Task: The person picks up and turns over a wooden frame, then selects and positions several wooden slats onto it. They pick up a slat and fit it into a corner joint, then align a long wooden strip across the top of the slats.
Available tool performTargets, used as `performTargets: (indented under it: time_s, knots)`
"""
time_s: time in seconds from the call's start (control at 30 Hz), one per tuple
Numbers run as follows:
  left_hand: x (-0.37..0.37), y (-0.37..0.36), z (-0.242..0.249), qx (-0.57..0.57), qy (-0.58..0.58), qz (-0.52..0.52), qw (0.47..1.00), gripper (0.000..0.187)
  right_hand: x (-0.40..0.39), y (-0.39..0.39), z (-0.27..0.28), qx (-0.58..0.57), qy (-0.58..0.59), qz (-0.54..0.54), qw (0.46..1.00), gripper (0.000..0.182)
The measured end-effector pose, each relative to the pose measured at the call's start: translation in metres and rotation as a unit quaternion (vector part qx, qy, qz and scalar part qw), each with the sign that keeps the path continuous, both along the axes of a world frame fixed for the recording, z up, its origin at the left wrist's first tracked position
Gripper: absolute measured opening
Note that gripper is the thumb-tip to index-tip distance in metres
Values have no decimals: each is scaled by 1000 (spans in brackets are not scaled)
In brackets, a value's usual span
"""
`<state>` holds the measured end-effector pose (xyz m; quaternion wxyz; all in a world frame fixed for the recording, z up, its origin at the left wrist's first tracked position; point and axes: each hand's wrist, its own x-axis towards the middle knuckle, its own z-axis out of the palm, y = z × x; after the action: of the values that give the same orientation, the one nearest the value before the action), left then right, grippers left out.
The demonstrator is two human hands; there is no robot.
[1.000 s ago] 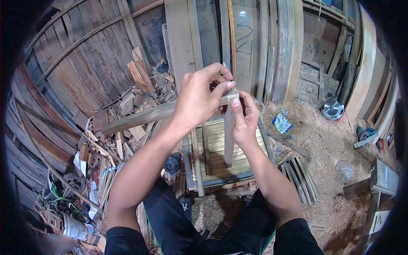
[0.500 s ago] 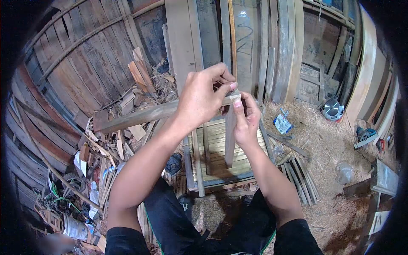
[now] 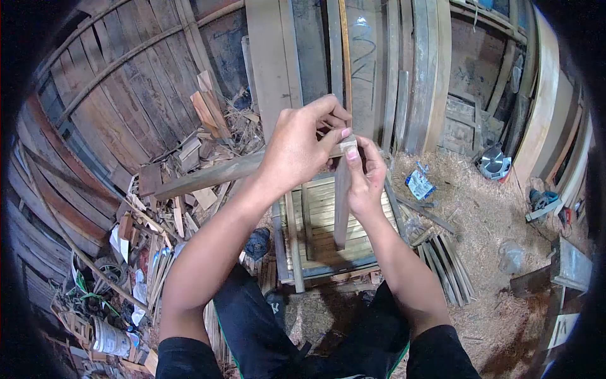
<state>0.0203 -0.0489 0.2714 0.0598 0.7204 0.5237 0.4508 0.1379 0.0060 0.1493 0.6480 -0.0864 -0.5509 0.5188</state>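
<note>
Head view: my left hand (image 3: 297, 148) is closed around the near end of a long wooden strip (image 3: 208, 175), fingers curled over its top and thumb pressed at its end. The strip runs level from there out to my left, above the scrap heap (image 3: 183, 189). My right hand (image 3: 363, 180) pinches the top of a second, shorter wooden strip (image 3: 341, 202), thumb on its face, fingers behind. This strip hangs upright, and its top end meets the end of the long one at a right angle between my two hands. Both pieces are held in the air above a slatted wooden frame (image 3: 315, 234) on the floor. To my right, sawdust covers the floor (image 3: 480, 221); a circular saw (image 3: 493, 161) lies near the plank wall (image 3: 379, 69).
</note>
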Motion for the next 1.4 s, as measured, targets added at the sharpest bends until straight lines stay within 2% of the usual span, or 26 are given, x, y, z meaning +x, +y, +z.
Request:
performTargets:
  time_s: [0.3, 0.57, 1.03, 1.4]
  knots:
    - [-5, -5, 10, -29, 47, -27, 998, 28, -1, 1, 0, -13, 18, 12, 1000, 36]
    - [-12, -11, 15, -74, 101, -68, 990, 47, -1, 4, -4, -14, 16, 18, 1000, 35]
    - [-11, -11, 12, -75, 67, -58, 993, 42, -1, 5, -4, -15, 33, 28, 999, 40]
    - [-11, -9, 10, -69, 66, -61, 994, 40, 0, 4, -4, -19, 32, 32, 999, 37]
